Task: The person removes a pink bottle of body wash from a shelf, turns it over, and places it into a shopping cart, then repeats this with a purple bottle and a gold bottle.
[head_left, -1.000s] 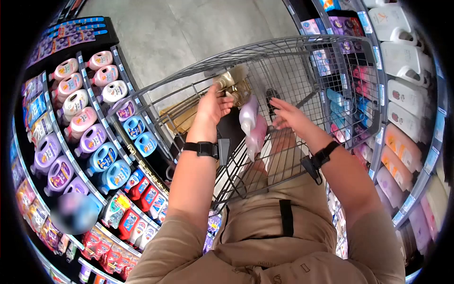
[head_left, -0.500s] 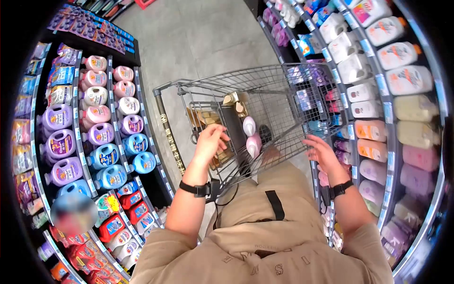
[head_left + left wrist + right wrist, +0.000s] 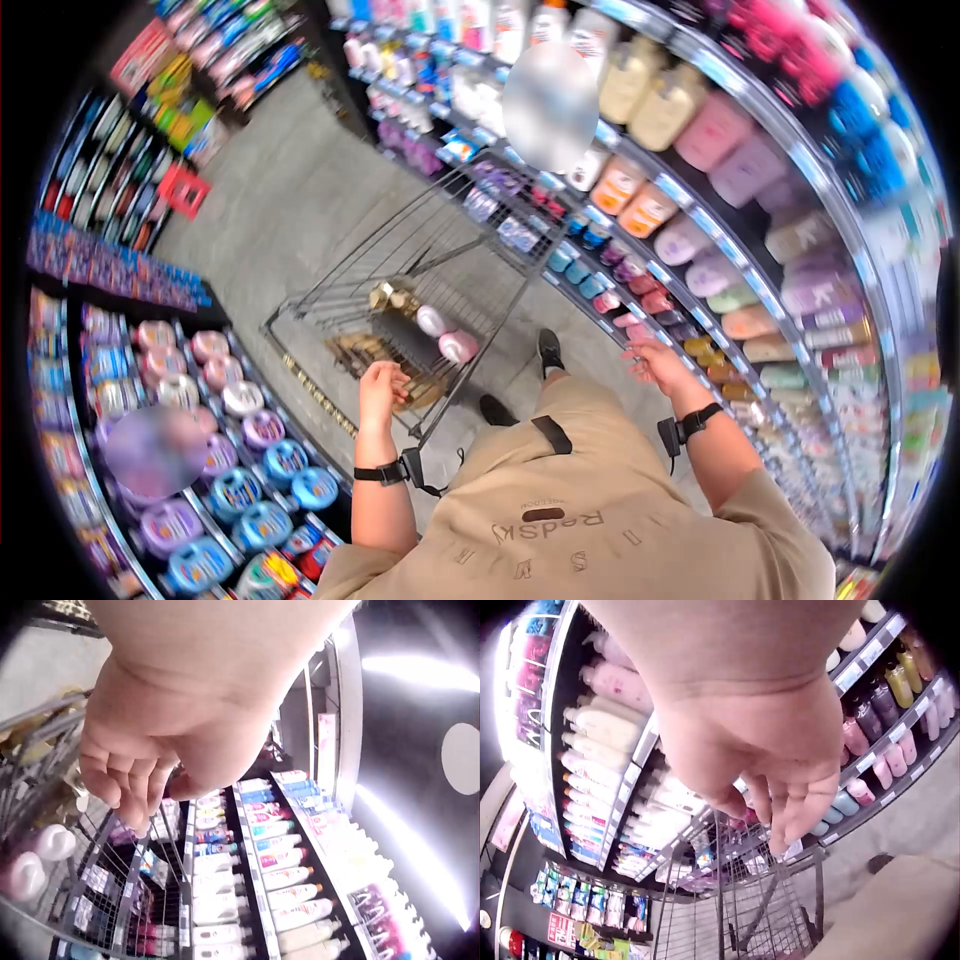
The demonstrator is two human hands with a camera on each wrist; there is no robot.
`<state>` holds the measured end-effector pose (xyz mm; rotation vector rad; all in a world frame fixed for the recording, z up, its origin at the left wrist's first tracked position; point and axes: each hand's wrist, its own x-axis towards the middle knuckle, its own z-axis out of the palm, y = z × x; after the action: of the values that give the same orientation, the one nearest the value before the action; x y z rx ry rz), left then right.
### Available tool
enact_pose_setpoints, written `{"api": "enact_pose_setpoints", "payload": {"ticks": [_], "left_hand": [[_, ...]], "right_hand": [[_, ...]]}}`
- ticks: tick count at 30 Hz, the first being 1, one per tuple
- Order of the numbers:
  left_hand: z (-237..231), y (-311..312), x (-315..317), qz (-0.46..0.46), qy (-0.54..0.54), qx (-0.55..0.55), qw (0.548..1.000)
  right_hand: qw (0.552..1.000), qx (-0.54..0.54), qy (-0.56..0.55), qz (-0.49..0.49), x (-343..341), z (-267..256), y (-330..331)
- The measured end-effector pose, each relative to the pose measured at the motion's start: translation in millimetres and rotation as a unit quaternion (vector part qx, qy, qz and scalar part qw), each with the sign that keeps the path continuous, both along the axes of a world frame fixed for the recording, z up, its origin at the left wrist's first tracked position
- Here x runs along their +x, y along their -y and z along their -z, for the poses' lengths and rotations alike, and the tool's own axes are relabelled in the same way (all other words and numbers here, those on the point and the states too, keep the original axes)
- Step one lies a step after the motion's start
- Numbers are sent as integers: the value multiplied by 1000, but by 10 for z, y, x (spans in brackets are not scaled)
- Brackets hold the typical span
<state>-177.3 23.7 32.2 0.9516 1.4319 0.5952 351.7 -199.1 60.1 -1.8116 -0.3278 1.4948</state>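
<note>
A grey wire shopping cart stands ahead of the body in the head view. Two bottles, one pale lilac and one pink, lie in it near gold-topped items. My left hand hangs over the near left side of the cart, its fingers loosely bent and nothing in them. To the right, my right hand is held out in the air with relaxed fingers, also holding nothing; it overlaps the lower rows of bottles in this view.
A long shelf rack of bottles curves along the right side. On the left, another rack holds purple detergent jugs and blue ones. Grey floor runs ahead between them, with a red sign farther off.
The view has swung to the right, showing more of the right-hand shelves. The cart now stands farther from the body, and both hands are drawn back from it, still empty.
</note>
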Motion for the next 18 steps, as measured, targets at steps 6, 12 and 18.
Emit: {"api": "enact_pose_setpoints", "payload": {"ticks": [6, 12, 18], "left_hand": [[-324, -316, 944, 124, -18, 57, 990], [-843, -316, 2520, 246, -30, 82, 965], [-1001, 51, 4379, 422, 2, 167, 891]], "right_hand": [[997, 47, 37, 44, 198, -239, 404], [984, 74, 46, 153, 711, -266, 1151], [938, 178, 150, 257, 1432, -772, 1828]]}}
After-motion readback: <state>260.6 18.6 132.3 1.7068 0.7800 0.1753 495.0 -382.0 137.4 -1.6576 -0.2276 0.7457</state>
